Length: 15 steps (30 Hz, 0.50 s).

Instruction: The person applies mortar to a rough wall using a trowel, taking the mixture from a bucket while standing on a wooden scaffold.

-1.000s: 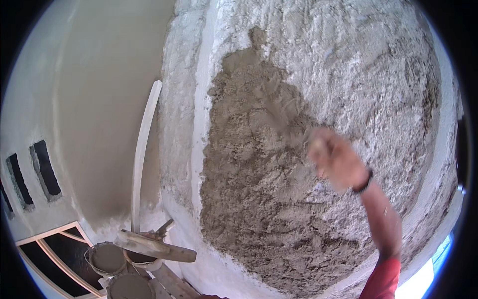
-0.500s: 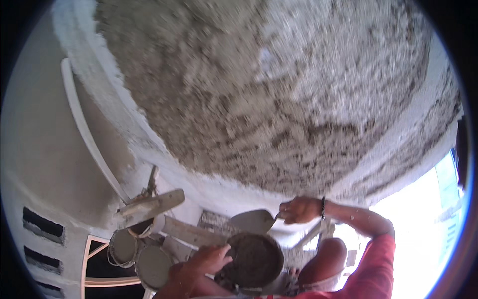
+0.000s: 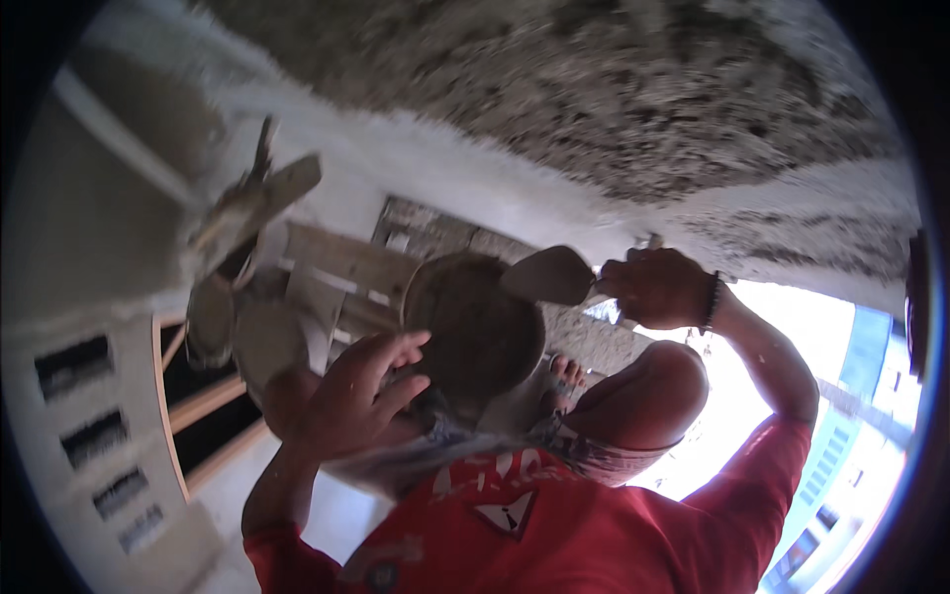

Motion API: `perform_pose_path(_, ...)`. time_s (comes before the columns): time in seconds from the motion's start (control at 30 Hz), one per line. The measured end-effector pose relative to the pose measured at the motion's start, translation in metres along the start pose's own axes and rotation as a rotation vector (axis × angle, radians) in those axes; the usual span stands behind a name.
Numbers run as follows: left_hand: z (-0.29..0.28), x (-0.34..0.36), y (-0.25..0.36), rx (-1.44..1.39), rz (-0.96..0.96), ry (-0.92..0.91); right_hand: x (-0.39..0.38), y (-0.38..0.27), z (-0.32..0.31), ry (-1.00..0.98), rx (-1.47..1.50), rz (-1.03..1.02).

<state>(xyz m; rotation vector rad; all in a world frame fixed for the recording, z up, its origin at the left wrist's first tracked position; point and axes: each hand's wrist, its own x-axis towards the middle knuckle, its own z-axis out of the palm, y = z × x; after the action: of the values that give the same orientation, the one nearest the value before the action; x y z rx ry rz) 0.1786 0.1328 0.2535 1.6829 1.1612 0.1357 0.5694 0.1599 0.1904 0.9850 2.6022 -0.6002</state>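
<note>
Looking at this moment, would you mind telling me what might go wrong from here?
1. The left hand steadies the round pan of mortar only at its rim, above the knee; it may tip and spill.
2. The right hand holds the trowel over the pan's edge, so mortar might drop onto the bare foot below.
</note>
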Motion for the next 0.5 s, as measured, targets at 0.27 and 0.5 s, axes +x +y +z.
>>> perform_pose_path(0.27, 0.119, -0.009, -0.074, -0.957, -0.612, 0.679, 0.078, -0.052, -0.023, 0.064, -0.081, 0.055)
perform_pose_path(0.5, 0.252, 0.015, -0.235, -0.885, -0.715, 0.948, 0.172, -0.098, 0.031, 0.168, -0.432, -0.118)
